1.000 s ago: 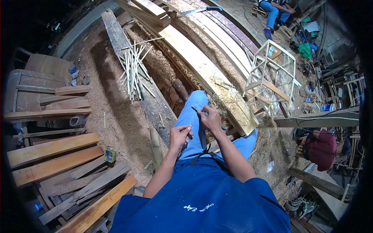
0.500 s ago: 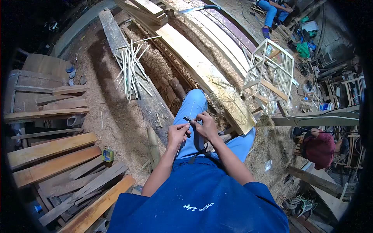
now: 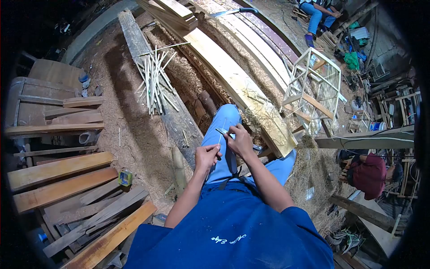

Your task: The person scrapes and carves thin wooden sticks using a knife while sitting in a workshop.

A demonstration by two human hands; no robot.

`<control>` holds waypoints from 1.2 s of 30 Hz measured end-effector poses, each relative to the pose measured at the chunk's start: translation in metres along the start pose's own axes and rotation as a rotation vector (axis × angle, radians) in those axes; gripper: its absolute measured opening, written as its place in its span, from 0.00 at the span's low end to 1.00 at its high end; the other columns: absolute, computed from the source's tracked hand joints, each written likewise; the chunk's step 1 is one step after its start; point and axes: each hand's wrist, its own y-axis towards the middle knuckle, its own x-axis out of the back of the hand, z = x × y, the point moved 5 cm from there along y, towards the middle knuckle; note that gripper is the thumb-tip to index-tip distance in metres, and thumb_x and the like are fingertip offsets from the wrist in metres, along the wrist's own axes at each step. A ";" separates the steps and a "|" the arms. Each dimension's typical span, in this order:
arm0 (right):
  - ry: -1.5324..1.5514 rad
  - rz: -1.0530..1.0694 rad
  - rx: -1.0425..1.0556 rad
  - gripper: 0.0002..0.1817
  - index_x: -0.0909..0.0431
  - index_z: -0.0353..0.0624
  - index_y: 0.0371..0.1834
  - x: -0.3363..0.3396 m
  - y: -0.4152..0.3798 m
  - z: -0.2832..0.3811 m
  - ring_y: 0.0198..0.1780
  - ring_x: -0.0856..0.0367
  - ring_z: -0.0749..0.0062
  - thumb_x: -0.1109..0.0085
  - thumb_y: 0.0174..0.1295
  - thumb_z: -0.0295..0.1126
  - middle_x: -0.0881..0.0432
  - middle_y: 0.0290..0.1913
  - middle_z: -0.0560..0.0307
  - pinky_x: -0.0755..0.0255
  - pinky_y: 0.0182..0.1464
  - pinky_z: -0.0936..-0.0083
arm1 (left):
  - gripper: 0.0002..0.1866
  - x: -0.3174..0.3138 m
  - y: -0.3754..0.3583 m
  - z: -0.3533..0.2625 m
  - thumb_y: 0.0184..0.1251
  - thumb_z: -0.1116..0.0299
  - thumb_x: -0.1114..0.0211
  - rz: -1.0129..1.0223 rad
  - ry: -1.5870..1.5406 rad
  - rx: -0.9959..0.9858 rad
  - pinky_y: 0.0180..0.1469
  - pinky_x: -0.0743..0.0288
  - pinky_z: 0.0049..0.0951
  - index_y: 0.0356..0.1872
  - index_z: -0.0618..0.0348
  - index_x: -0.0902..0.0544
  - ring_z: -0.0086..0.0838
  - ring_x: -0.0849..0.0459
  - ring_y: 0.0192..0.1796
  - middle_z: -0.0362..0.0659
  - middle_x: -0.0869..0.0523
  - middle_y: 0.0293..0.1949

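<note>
Over the blue-trousered thigh, my left hand (image 3: 207, 158) is closed on one end of a thin pale stick (image 3: 220, 140). My right hand (image 3: 240, 141), just above and to the right, grips a small dark and shiny blade-like tool (image 3: 221, 131) whose tip lies by the stick. A loose pile of thin pale sticks (image 3: 154, 85) rests on the weathered plank at the upper left of my knee. To the right stands a white cage-like frame of thin bars (image 3: 312, 89).
A thick pale beam (image 3: 233, 76) runs beside my knee, with a handsaw (image 3: 233, 12) beyond it. Boards (image 3: 62, 170) and a yellow tape measure (image 3: 125, 178) lie at left. One person (image 3: 318, 15) sits at upper right, another in red (image 3: 368, 175) at right.
My right hand and the tool have moved slightly up and away from my left hand, so more of the stick shows between them. My left hand has barely moved.
</note>
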 end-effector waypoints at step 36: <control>1.027 0.203 -0.441 0.17 0.14 0.39 0.40 0.065 -0.005 0.011 0.23 0.36 0.90 0.34 0.71 0.45 0.21 0.28 0.67 0.46 0.25 0.85 | 0.14 0.004 -0.073 -0.045 0.76 0.67 0.33 0.208 -0.059 -0.060 0.17 0.39 0.16 0.54 0.66 0.12 0.13 0.28 0.17 0.43 0.12 0.27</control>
